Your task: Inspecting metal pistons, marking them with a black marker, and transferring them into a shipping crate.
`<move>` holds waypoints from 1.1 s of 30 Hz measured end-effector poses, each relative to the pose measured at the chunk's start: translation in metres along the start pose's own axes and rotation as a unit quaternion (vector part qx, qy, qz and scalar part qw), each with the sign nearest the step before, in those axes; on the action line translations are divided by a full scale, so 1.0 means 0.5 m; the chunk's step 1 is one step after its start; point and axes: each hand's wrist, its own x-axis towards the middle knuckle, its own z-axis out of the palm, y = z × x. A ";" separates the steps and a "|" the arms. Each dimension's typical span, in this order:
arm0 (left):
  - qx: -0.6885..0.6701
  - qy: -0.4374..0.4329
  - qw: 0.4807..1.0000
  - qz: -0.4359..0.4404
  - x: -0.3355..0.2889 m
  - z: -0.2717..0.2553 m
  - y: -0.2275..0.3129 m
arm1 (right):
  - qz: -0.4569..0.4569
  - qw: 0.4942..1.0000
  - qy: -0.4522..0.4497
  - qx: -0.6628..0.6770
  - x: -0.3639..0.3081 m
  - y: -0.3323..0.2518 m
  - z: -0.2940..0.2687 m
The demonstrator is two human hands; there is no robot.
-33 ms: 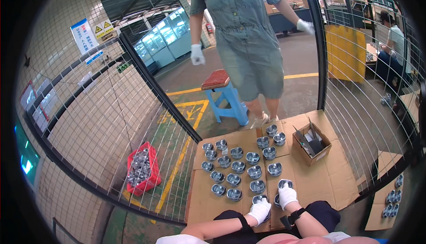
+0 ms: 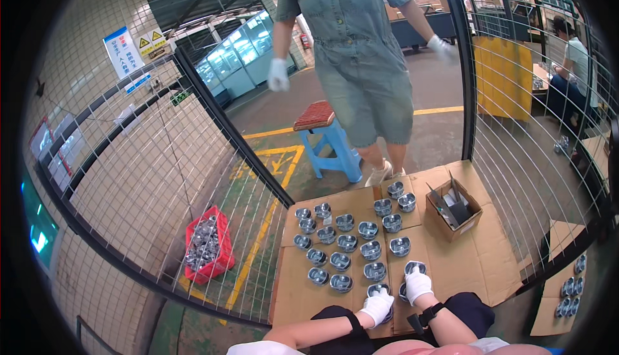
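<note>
Both my hands wear white gloves and are at the near edge of a cardboard-covered table (image 2: 474, 261). My left hand (image 2: 378, 307) closes on a silver metal piston (image 2: 376, 288) standing on the cardboard. To its right, my right hand (image 2: 418, 285) grips another piston (image 2: 414, 266) by its upper part. One more piston (image 2: 403, 292) shows partly between the two hands, mostly covered by the right glove. Further pistons (image 2: 347, 243) stand in loose rows ahead of my hands and to the left. My fingertips are partly hidden by the gloves and parts.
An open cardboard box (image 2: 453, 226) holding dark flat pieces stands on the table's right. Wire mesh panels (image 2: 161, 181) flank both sides. A red crate (image 2: 225, 252) of metal parts sits on the floor at left. A gloved person (image 2: 361, 52) stands beyond the table near a blue stool (image 2: 327, 145).
The standing person's arms and feet have shifted slightly, with one gloved hand moving left. My hands and the pistons stay in place.
</note>
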 end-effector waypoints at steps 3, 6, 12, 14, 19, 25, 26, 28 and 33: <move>0.125 -0.079 0.967 0.206 0.023 0.038 -0.059 | 0.012 0.999 0.021 0.038 0.017 0.011 0.034; 0.155 -0.109 0.955 0.229 0.040 0.066 -0.070 | 0.010 0.999 0.023 0.026 0.009 0.002 0.019; -0.042 -0.071 0.996 -0.025 0.058 0.115 -0.073 | -0.001 1.000 0.022 -0.011 -0.004 -0.006 -0.004; 0.061 -0.119 0.990 0.035 0.055 0.096 -0.055 | -0.007 0.999 0.025 -0.027 -0.009 -0.005 -0.010; 0.090 -0.113 0.988 0.057 0.047 0.088 -0.059 | 0.010 1.000 0.028 0.008 0.005 0.002 0.016; 0.191 -0.116 0.969 0.105 0.048 0.100 -0.042 | 0.018 0.998 0.051 0.031 0.009 0.011 0.033; 0.230 -0.085 0.964 0.102 0.047 0.116 -0.044 | 0.015 0.998 0.049 0.030 0.009 0.009 0.033; 0.281 -0.100 0.950 0.098 0.052 0.150 -0.048 | 0.013 0.998 0.034 0.044 0.009 0.003 0.030; 0.447 -0.269 0.847 0.106 0.052 0.084 -0.001 | 0.003 0.999 0.031 0.017 -0.001 0.002 0.009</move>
